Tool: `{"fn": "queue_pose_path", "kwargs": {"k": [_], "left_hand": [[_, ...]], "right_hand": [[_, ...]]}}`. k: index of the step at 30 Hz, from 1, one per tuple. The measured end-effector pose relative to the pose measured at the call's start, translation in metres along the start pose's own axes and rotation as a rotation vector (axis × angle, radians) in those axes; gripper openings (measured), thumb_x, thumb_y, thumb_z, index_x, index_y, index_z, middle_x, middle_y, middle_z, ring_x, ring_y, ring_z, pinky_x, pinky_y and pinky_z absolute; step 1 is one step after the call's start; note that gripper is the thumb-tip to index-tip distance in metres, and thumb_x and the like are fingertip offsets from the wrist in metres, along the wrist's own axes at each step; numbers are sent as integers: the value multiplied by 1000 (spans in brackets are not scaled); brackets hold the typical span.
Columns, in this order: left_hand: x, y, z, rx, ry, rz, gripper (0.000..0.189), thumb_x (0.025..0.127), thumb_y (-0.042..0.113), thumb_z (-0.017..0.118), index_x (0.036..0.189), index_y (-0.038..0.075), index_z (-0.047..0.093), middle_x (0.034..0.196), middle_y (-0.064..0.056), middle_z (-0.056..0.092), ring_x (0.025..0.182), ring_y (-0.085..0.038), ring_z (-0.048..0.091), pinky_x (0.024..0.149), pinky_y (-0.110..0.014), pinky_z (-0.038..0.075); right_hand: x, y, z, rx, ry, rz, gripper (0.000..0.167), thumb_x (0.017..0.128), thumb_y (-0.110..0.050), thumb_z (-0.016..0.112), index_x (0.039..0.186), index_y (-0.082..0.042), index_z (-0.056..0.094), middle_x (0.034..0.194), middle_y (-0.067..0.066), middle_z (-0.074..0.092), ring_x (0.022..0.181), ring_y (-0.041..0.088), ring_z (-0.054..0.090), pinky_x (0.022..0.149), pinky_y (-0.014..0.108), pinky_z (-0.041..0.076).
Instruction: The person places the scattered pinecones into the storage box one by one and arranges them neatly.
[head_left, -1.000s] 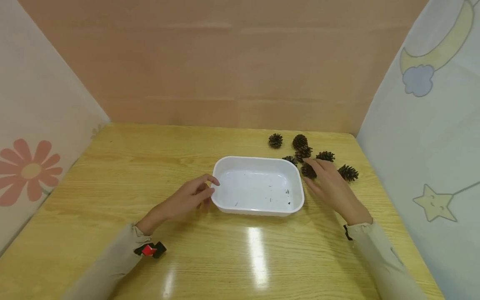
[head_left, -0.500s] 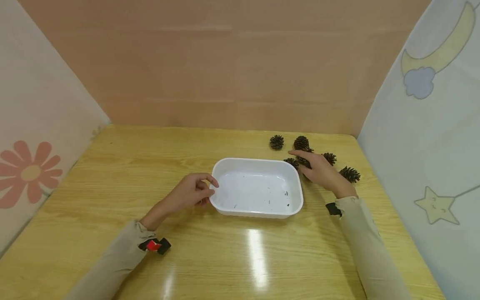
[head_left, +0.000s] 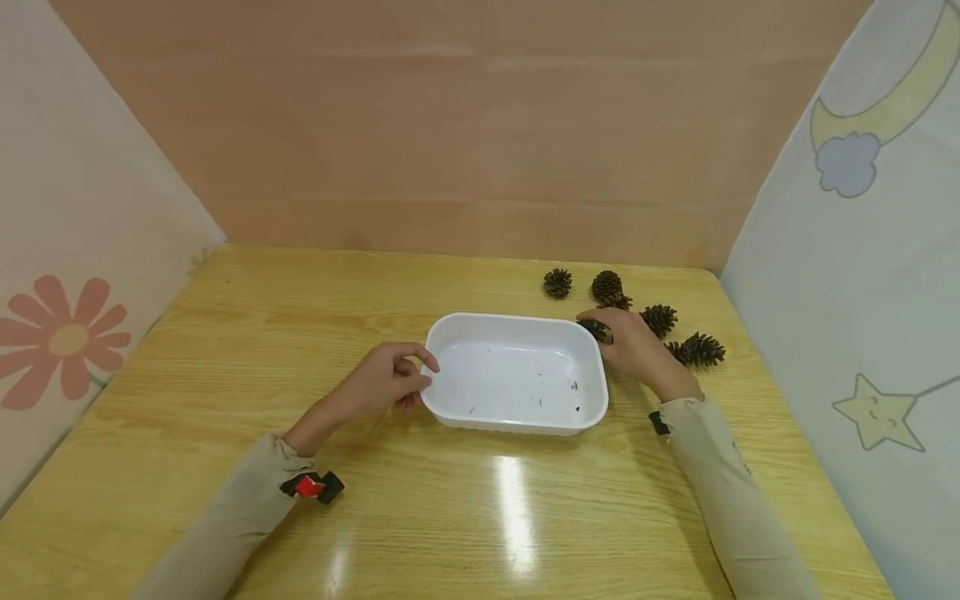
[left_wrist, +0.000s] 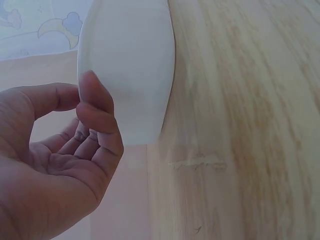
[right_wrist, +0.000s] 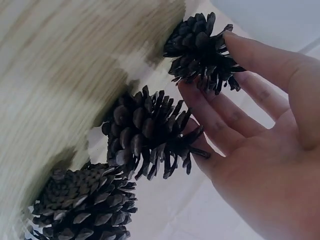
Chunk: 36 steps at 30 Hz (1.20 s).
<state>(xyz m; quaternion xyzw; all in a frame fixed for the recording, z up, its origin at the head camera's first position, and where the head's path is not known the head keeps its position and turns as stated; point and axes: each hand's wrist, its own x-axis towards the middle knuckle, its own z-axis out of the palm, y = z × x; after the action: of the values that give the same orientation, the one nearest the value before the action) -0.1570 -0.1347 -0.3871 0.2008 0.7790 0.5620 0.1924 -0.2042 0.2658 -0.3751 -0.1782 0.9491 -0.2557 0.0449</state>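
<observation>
Pine cone is pinched by the right grip beside the far right corner of the white tray; likely light, stiff, brittle-scaled, best taken round the body. Tray is pinched at its left end by the left grip; only dark specks are seen inside.

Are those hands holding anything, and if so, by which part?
Yes: the left grip pinches the white tub by the rim at its left end; the right grip holds a pine cone around its spread-scaled end.
</observation>
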Motion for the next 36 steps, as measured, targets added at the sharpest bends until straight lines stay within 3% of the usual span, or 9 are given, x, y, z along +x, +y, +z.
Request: {"fn": "queue_pose_path", "kwargs": {"k": [8, 16, 25, 31, 36], "left_hand": [[0, -4, -1, -19, 12, -1, 19, 96, 3, 63, 111, -7, 62, 69, -19, 64, 59, -42, 59, 51, -37, 54], [0, -7, -1, -11, 6, 3, 19, 96, 3, 63, 111, -8, 61, 66, -12, 62, 53, -22, 58, 49, -33, 53], [2, -6, -2, -7, -18, 28, 21, 97, 4, 62, 114, -8, 62, 66, -12, 63, 54, -32, 58, 51, -35, 54], [3, -6, 0, -23, -14, 25, 23, 97, 5, 63, 116, -9, 61, 66, -12, 63, 54, -28, 59, 51, -34, 55], [5, -7, 0, -23, -10, 24, 25, 97, 5, 63, 117, -10, 59, 66, -13, 63, 54, -27, 60, 51, -34, 55]], "right_hand": [[0, -3, -4, -78, 22, 20, 43, 93, -12, 72, 133, -2, 60, 136, 22, 57, 125, 44, 52, 99, 60, 45], [-3, 0, -7, -117, 30, 61, 44, 92, -11, 73, 133, -2, 59, 136, 24, 57, 125, 46, 51, 102, 62, 42], [-6, 4, -13, -116, 69, 71, 44, 91, -9, 73, 133, -5, 59, 134, 23, 58, 122, 45, 53, 99, 63, 43], [-10, 3, -21, -94, 89, 66, 42, 93, -12, 71, 133, -6, 59, 130, 23, 60, 109, 41, 62, 90, 59, 50], [-12, 0, -28, -110, 128, 53, 43, 93, -16, 72, 132, -5, 60, 129, 24, 61, 114, 45, 58, 92, 62, 47]]}}
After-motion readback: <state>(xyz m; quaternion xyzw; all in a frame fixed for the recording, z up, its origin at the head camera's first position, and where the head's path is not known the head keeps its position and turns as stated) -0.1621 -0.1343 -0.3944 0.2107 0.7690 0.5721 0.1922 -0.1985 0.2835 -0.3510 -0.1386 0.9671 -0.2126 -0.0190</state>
